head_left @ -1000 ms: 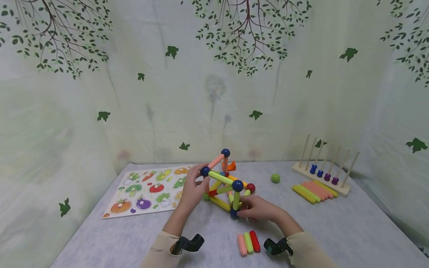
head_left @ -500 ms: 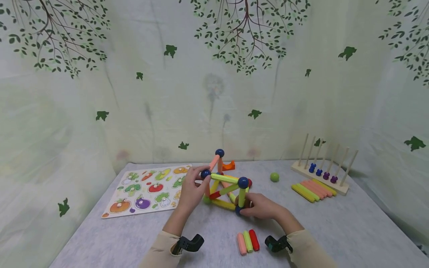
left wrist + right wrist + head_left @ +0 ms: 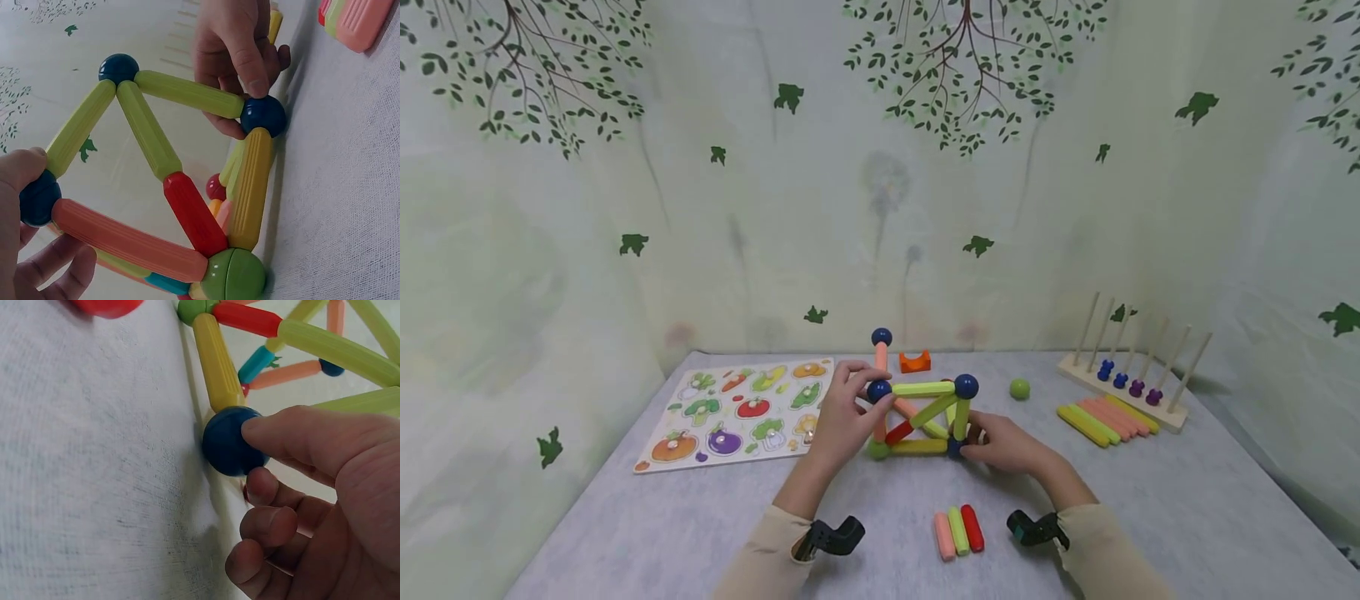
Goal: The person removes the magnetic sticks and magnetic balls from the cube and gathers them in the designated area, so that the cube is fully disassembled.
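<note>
A frame of magnetic rods and balls (image 3: 920, 389) stands on the table between both hands. My left hand (image 3: 842, 421) pinches the dark blue ball (image 3: 39, 199) at its upper left corner. With thumb and fingers, my right hand (image 3: 1011, 446) grips another dark blue ball (image 3: 232, 440) low on the right. A yellow rod (image 3: 251, 187) joins that ball to a green ball (image 3: 232, 275) at the lower left. A lime rod with a red rod (image 3: 194, 212) runs diagonally across the front. Part of the back side is hidden by the front rods.
A vegetable puzzle board (image 3: 724, 442) lies at the left. An orange arched piece (image 3: 915, 362) and a loose green ball (image 3: 1019, 388) are behind. At right are a row of rods (image 3: 1107, 420) and a wooden peg stand (image 3: 1172, 417). Three short rods (image 3: 958, 532) lie in front.
The frame has turned, so its front now faces me more squarely. Its right side and my right hand have shifted right; the back blue ball has moved left. Both hands keep their grip.
</note>
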Motion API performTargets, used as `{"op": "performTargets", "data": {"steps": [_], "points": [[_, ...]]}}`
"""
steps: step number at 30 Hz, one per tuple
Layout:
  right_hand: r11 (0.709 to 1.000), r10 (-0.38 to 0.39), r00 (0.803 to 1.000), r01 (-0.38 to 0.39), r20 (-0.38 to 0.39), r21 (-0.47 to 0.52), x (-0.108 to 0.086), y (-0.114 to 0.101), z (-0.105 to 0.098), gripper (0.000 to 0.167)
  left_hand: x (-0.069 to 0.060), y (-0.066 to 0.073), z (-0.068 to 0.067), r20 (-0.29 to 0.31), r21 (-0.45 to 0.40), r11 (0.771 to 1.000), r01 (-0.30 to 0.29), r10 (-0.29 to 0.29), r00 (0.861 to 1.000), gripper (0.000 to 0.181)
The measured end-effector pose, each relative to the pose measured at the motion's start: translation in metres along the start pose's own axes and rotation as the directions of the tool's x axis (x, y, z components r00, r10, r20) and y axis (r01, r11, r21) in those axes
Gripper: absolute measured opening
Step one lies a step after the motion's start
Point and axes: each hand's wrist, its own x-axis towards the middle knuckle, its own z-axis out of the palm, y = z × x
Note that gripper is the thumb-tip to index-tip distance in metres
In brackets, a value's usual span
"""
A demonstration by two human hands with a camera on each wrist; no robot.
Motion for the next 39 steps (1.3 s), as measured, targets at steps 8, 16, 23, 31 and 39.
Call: {"op": "performTargets", "data": {"steps": [8,16,23,31,39], "points": [[1.000,-0.021,0.995,0.019,-0.094,-0.024,0.002,-0.005,-0.013,0.030,0.005,0.006,0.001,-0.023,0.112,0.990,-0.084,0.087,0.996,0.026],[0.978,-0.080,0.945,0.136,-0.316,0.161,-0.003,-0.022,-0.023,0.053,0.005,0.007,0.003,0.001,0.152,0.979,-0.133,0.134,0.991,0.028],[0.969,-0.185,0.884,0.236,-0.429,0.068,-0.009,-0.039,-0.021,0.048,0.002,0.009,0.006,-0.020,0.157,0.979,-0.129,0.134,0.991,0.025],[0.958,-0.268,0.830,0.285,-0.489,-0.040,-0.013,-0.038,-0.017,0.036,-0.001,0.010,0.010,-0.016,0.161,0.981,-0.111,0.115,0.993,0.022],[0.916,-0.261,0.857,0.365,-0.444,0.166,-0.010,-0.031,-0.012,0.035,-0.002,0.010,0.010,0.000,0.163,0.981,-0.102,0.104,0.995,0.020]]}}
